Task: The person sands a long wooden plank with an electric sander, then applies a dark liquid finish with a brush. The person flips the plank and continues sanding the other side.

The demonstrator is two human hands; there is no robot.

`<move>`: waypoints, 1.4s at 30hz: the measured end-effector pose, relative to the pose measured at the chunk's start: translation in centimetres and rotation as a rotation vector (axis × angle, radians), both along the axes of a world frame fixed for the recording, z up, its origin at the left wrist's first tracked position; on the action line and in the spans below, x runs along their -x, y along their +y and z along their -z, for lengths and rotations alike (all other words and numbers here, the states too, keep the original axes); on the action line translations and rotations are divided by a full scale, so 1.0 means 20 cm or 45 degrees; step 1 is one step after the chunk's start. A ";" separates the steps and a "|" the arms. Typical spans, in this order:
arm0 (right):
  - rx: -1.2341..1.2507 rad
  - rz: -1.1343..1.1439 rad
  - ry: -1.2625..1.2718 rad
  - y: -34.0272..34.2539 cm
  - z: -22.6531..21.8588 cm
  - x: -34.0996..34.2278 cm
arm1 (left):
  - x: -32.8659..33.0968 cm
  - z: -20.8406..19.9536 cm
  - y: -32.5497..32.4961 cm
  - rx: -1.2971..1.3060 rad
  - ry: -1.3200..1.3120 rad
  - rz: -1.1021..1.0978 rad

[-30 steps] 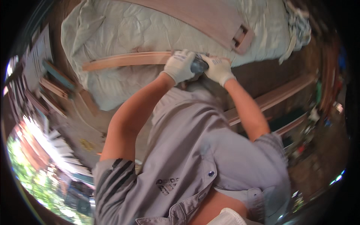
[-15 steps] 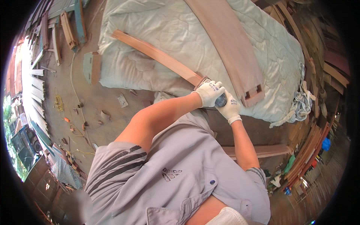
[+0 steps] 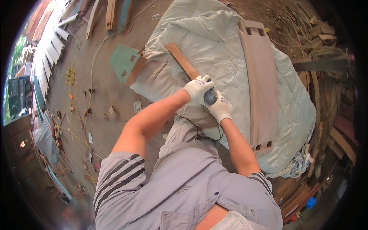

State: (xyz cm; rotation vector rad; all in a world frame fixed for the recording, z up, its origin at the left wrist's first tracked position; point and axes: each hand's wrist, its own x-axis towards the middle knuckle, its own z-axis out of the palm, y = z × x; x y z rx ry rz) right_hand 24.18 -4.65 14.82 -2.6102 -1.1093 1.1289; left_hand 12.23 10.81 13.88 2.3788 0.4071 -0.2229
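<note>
Gloved, my left grip and right grip both wrap the dark rounded tool, at the near part of a narrow wooden strip on the pale quilt.

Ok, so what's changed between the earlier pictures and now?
The tool, held by the left hand and right hand, seems to have slid along the narrow board toward its far end: less wood shows ahead of it. The view has swung too, so both ends of the wide board now show. Neither hand let go; both boards still lie on the quilt.
</note>
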 end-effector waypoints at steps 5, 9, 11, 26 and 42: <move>-0.185 -0.036 -0.089 0.50 0.01 0.10 | 0.01 0.09 0.54 0.354 -0.101 -0.411; -0.216 -0.086 -0.048 0.93 0.14 0.23 | 0.12 0.29 0.83 -0.087 -0.183 -0.948; -0.339 -0.047 -0.068 1.06 0.16 0.17 | 0.06 0.22 0.99 0.003 -0.194 -0.976; -0.555 -0.109 -0.088 0.70 0.08 0.09 | 0.01 0.36 0.63 0.008 -0.226 -0.857; -0.768 -0.010 -0.028 -0.26 -0.01 0.01 | -0.22 0.08 -0.47 0.409 -0.048 -1.084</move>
